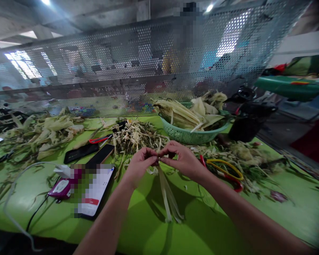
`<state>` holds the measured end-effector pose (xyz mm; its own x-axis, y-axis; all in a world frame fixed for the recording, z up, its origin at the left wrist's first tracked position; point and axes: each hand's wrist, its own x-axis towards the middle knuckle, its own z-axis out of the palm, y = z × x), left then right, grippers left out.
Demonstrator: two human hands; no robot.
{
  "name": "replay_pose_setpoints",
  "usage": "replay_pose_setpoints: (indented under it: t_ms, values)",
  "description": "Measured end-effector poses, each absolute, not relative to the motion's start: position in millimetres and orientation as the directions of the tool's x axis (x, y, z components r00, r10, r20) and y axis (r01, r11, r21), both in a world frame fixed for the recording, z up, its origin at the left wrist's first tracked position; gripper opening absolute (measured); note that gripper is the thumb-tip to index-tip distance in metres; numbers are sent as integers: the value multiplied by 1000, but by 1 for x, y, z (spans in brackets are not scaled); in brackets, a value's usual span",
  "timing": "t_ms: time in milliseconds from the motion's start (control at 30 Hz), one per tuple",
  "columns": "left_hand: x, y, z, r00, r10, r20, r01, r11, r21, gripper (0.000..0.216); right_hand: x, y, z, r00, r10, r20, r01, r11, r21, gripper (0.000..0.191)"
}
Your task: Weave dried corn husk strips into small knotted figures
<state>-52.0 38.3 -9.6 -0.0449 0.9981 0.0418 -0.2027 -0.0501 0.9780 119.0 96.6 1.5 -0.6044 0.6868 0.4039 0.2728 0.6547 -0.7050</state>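
Both hands meet near the middle of the view, pinching a pale corn husk strip (pixel 164 191) between thumbs and forefingers. My left hand (pixel 142 163) grips it from the left; my right hand (pixel 180 159) closes on it from the right, fingertips nearly touching. Below the fingers the strip hangs in two tails toward the green table. What lies right between the fingertips is too small to make out. Just behind the hands is a heap of small, dry, knotted-looking husk pieces (pixel 134 134).
A green basket (pixel 194 134) full of corn husks stands behind. Red-and-yellow-handled scissors (pixel 225 168) lie right. To the left are a lit phone (pixel 98 193), a dark phone (pixel 100 156), a red utility knife (pixel 99 139), a purple device (pixel 61 187) with cables, and loose husks (pixel 50 132).
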Motion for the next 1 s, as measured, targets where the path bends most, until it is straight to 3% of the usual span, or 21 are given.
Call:
replay_pose_setpoints:
  t_ms: [167, 300, 500, 633, 733, 867, 1000]
  values:
    - [-53, 39, -12, -49, 998, 46, -193, -54, 980, 17, 120, 97, 3, -617, 652, 441, 352, 730, -586, 7]
    - [-53, 41, -17, -50, 997, 60, -121, -66, 990, 15, 119, 96, 7, -626, 648, 434, 373, 738, -562, 4]
    - [-52, 41, -19, -63, 984, 168, 245, -148, 958, 11, 118, 93, 9, -628, 635, 451, 345, 746, -570, 4]
    - [-51, 39, -17, -62, 981, 184, 352, -151, 924, 11, 116, 90, 7, -621, 627, 470, 324, 752, -574, 7]
    - [-51, 40, -18, -61, 982, 181, 327, -152, 933, 11, 114, 90, 5, -588, 651, 481, 290, 724, -626, 8]
    - [-51, 42, -20, -77, 985, 154, 102, -146, 984, 11, 115, 92, 3, -528, 717, 455, 247, 642, -725, 12]
    - [-50, 43, -21, -57, 987, 152, -56, -155, 986, 14, 115, 92, 0, -522, 741, 421, 290, 619, -730, 18]
